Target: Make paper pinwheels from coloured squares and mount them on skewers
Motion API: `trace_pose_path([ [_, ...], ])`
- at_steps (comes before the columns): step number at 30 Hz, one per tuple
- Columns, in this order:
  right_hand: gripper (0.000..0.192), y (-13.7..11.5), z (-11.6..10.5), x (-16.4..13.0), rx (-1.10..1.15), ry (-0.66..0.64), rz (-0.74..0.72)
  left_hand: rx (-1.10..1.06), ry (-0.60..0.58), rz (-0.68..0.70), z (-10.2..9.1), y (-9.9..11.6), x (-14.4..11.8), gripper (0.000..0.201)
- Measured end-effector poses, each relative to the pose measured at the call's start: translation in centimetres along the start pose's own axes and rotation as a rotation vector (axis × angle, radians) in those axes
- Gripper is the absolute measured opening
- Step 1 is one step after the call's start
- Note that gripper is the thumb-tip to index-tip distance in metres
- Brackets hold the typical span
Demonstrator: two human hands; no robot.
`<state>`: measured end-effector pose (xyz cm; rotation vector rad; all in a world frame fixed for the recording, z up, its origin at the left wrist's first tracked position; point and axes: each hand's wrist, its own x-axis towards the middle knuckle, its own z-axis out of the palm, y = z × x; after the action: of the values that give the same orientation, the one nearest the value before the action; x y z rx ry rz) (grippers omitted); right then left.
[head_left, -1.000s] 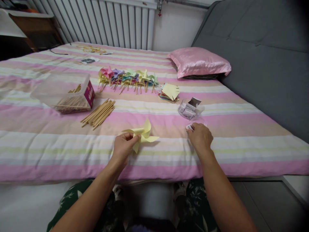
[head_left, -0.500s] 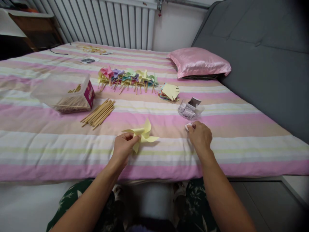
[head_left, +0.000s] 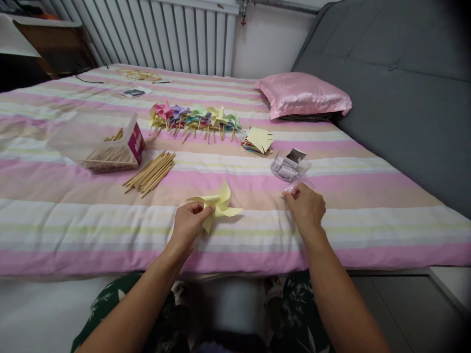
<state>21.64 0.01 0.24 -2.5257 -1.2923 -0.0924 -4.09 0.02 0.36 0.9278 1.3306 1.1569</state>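
Note:
In my left hand [head_left: 189,223] is a yellow paper pinwheel [head_left: 221,200] without a stick, pinched near its middle between thumb and fingers just above the bedspread. My right hand [head_left: 306,205] is closed, its fingertips bunched at a small clear plastic piece [head_left: 292,188] on the bed. What those fingertips hold is too small and covered to make out. Just beyond them lies a clear plastic packet [head_left: 285,167] with whitish printed contents and a dark flap.
Wooden sticks [head_left: 150,172] lie by a clear tub [head_left: 103,152] holding more sticks. Finished pinwheels [head_left: 198,115] are lined up behind. Cut paper squares [head_left: 259,139] form a stack, and a pink pillow [head_left: 305,93] rests near the grey headboard [head_left: 390,98].
My right hand has shifted very slightly and its fingers have curled in more. The white item at its fingertips now looks clear and spreads further right. My left hand stays in place.

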Motion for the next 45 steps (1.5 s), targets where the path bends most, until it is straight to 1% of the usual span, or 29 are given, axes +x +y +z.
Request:
trace_pose_path([
  [5, 0.023, 0.00, 0.08, 0.13, 0.008, -0.002, 0.012, 0.013, 0.007, 0.005, 0.07, 0.15, -0.05, 0.020],
  [8, 0.025, -0.08, 0.19, 0.17, 0.011, -0.009, -0.025, 0.007, 0.003, 0.006, 0.10, 0.19, -0.03, 0.020],
  [13, 0.031, -0.35, 0.40, -0.07, -0.024, -0.063, -0.090, 0.016, 0.007, 0.019, 0.03, -0.04, 0.15, 0.021],
  [17, 0.036, -0.33, 0.61, -0.22, -0.022, -0.023, -0.142, 0.016, 0.004, 0.016, 0.01, -0.15, 0.18, 0.021],
  [21, 0.035, -0.27, 0.69, -0.10, -0.031, -0.004, -0.160, 0.013, 0.004, 0.021, 0.01, -0.10, 0.10, 0.021],
  [26, 0.032, -0.35, 0.36, -0.08, -0.050, 0.004, -0.131, 0.018, 0.007, 0.012, 0.00, -0.10, 0.04, 0.022],
  [32, 0.029, -0.46, 0.08, -0.27, -0.030, -0.017, -0.065, 0.025, 0.014, 0.015, 0.11, 0.04, -0.01, 0.022],
  [39, 0.028, -0.37, 0.08, -0.15, 0.005, -0.017, -0.078, 0.018, 0.002, 0.026, 0.06, 0.03, -0.04, 0.022],
  [45, 0.028, -0.40, 0.11, -0.21, 0.001, -0.055, -0.032, 0.019, 0.004, 0.021, 0.05, 0.10, -0.04, 0.022],
])
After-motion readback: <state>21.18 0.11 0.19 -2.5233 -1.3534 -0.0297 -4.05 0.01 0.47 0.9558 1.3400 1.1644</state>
